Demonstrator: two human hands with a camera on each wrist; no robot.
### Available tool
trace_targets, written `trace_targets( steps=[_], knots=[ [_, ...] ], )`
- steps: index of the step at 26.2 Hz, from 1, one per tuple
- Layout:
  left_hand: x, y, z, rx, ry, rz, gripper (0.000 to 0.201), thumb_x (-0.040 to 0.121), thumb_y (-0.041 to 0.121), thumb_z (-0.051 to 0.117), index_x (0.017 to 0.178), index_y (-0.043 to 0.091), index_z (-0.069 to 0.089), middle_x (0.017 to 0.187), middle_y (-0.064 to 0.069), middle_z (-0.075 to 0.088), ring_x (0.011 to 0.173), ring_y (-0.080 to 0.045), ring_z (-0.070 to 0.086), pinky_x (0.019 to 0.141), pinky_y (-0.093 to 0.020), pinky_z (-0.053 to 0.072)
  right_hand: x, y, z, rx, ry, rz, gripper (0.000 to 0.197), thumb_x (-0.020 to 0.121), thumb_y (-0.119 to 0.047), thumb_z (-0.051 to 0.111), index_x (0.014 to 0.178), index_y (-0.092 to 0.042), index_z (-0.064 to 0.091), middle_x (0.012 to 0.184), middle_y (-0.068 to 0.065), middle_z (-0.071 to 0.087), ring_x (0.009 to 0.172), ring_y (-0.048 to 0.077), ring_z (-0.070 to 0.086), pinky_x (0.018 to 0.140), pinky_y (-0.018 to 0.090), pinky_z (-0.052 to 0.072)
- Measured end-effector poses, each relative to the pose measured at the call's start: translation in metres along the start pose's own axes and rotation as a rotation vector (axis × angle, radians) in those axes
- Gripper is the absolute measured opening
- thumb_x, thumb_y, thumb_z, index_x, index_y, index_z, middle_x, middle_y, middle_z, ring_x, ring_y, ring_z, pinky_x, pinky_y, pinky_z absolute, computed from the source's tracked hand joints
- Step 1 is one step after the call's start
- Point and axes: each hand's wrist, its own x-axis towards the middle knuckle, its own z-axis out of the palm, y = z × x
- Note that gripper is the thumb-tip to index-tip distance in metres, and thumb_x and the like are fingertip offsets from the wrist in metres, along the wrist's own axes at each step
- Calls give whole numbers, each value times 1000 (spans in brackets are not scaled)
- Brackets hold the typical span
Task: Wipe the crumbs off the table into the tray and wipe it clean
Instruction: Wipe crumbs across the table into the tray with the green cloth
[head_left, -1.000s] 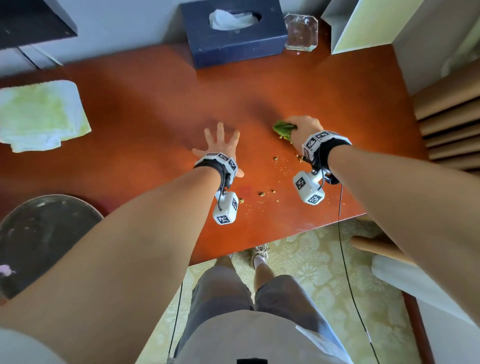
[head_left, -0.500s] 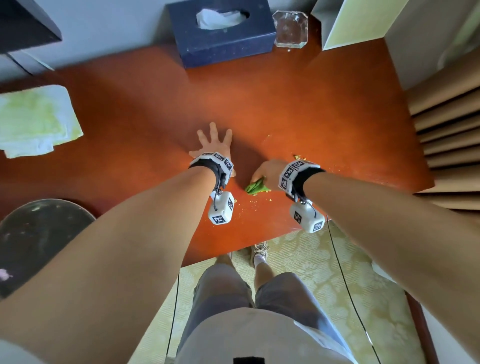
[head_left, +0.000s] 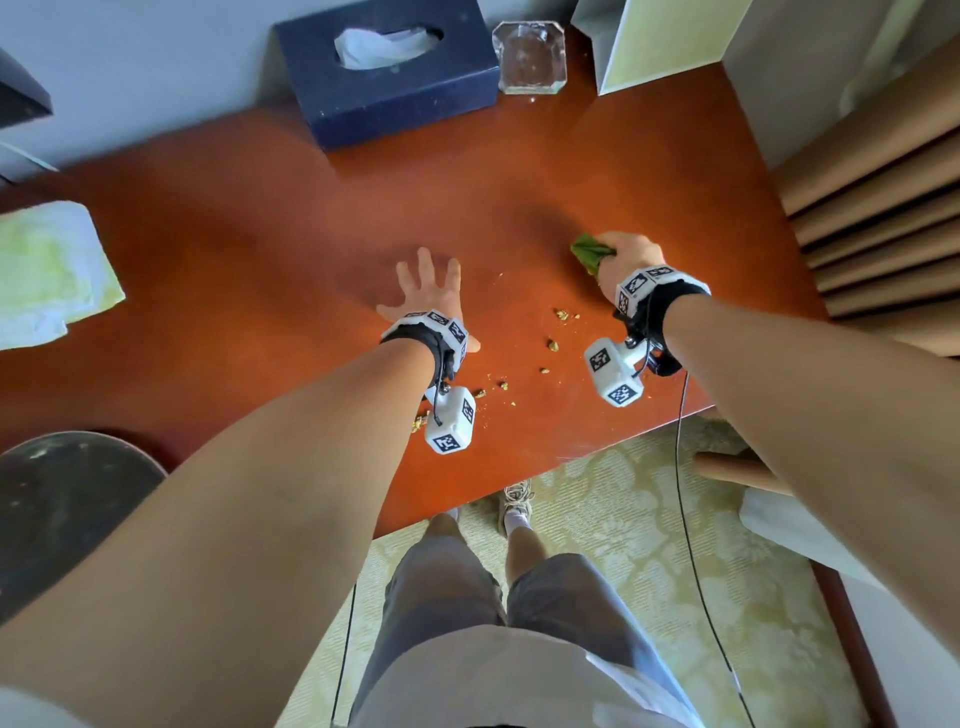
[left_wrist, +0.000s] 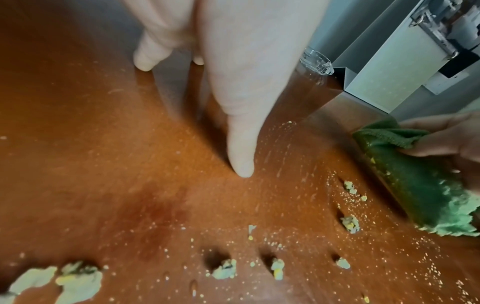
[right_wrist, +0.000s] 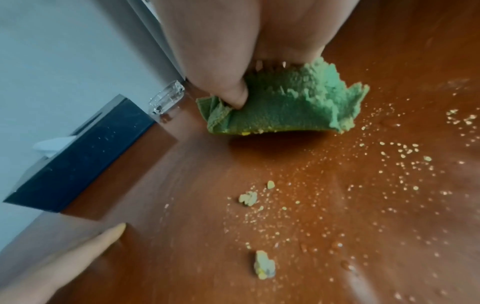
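My right hand (head_left: 626, 257) grips a bunched green cloth (head_left: 589, 252) (right_wrist: 280, 109) (left_wrist: 415, 181) and presses it on the red-brown table (head_left: 260, 249), right of centre. Yellow crumbs (head_left: 553, 344) (right_wrist: 263, 265) (left_wrist: 226, 267) lie scattered between my two wrists toward the near table edge, with fine dust around them. My left hand (head_left: 428, 291) lies flat on the table with its fingers (left_wrist: 241, 156) spread, left of the crumbs. A dark round tray (head_left: 62, 509) sits at the lower left, below table level.
A dark blue tissue box (head_left: 384, 73) (right_wrist: 75, 156) and a clear glass block (head_left: 530, 57) stand at the table's far edge. A pale folded cloth (head_left: 47, 270) lies at the far left. A white panel (head_left: 670, 36) and brown slats (head_left: 883, 208) border the right.
My right hand has carried the green cloth from near the front edge beside my left wrist back up and to the right. The left hand stays flat in place.
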Motion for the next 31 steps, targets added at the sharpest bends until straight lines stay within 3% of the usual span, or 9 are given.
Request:
trace_targets(
  steps=[4, 8, 11, 13, 17, 21, 25, 28, 31],
  knots=[
    [2, 1, -2, 1, -4, 0, 124, 68, 46, 85, 154, 34, -3, 160, -4, -24, 147, -38, -16, 105, -74, 23, -8, -6, 11, -184, -177, -44, 39, 97, -16, 49, 128, -38, 58, 117, 1, 65, 85, 23, 69, 73, 36, 60],
    [1, 1, -4, 5, -13, -2, 127, 67, 46, 86, 155, 34, -5, 159, -3, -26, 147, -39, -17, 103, -75, 25, -46, -9, 47, -287, -391, -263, 32, 95, -20, 54, 122, -34, 64, 109, -7, 67, 61, 9, 58, 48, 22, 46],
    [1, 1, -4, -3, -6, 14, 127, 67, 46, 86, 155, 34, -5, 160, -2, -25, 147, -39, -16, 104, -74, 26, -56, -11, 64, -493, -526, -398, 46, 91, -3, 48, 125, -28, 65, 121, -2, 66, 93, 19, 65, 76, 33, 55],
    [1, -1, -4, -5, -2, 17, 127, 67, 46, 86, 155, 34, -4, 160, -2, -25, 147, -39, -17, 104, -74, 25, -48, -15, 61, -513, -502, -426, 48, 90, -1, 44, 127, -24, 63, 129, 1, 62, 108, 23, 61, 87, 32, 52],
    [1, 0, -5, -5, -22, 14, 126, 68, 46, 85, 154, 34, -5, 159, -2, -26, 147, -38, -18, 105, -75, 24, -20, -19, 37, -107, -231, -189, 38, 95, -14, 45, 127, -29, 61, 109, -7, 59, 74, 14, 62, 56, 24, 50],
    [2, 0, -4, 10, -20, 9, 127, 67, 49, 85, 154, 34, -6, 159, -2, -27, 147, -39, -17, 105, -74, 24, 14, -34, 23, 54, -19, -41, 28, 95, -25, 50, 116, -34, 66, 105, -2, 68, 83, 21, 65, 74, 28, 55],
    [5, -2, -4, 12, -28, 12, 128, 67, 49, 85, 154, 34, -7, 159, -2, -28, 147, -38, -18, 105, -75, 22, 19, -55, 44, -40, -121, -128, 39, 93, -17, 50, 123, -38, 64, 110, -12, 64, 91, 15, 64, 86, 24, 53],
    [7, -5, -3, 6, -25, 31, 127, 67, 47, 86, 154, 34, -5, 159, 0, -27, 147, -38, -18, 105, -76, 22, -1, -68, 62, -247, -273, -334, 42, 94, -17, 47, 119, -45, 64, 110, -9, 67, 89, 19, 68, 78, 34, 60],
    [8, -12, -5, -4, -23, 50, 125, 67, 35, 88, 155, 35, -1, 160, 2, -26, 148, -36, -17, 105, -74, 25, -27, -59, 74, -424, -411, -498, 37, 95, -17, 53, 122, -39, 65, 115, -15, 63, 92, 16, 65, 76, 28, 55]
  ],
)
